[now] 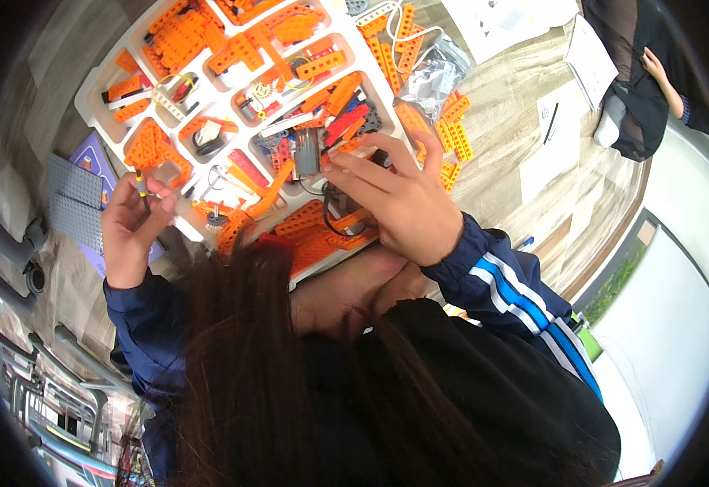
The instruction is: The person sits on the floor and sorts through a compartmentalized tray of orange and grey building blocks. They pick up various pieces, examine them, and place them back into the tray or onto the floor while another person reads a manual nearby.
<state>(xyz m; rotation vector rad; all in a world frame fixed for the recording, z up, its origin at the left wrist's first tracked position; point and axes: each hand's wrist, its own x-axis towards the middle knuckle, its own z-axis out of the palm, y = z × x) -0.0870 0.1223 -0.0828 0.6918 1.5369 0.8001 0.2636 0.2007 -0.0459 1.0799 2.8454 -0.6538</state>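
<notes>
My left hand [131, 229] is at the left edge of a white compartment tray [88, 104]. Its thumb and fingers pinch a short rod with black, grey and yellow parts [141, 183], which stands up from the fingertips. Over the tray's right side, my right hand [409, 197] is open, its fingers spread and stretched toward the pieces. Its fingertips are beside a dark grey block [307, 152]; contact is unclear. A black cable [330, 213] loops below that hand. Orange perforated building pieces [184, 40] fill many compartments, among red, grey and white parts.
Grey studded plates [74, 203] lie on a purple sheet [93, 158] at the left. Right of the tray are loose orange beams [455, 134] and a clear plastic bag [434, 81]. Papers [545, 150] lie on the wooden floor; another person's hand [655, 65] shows at far right.
</notes>
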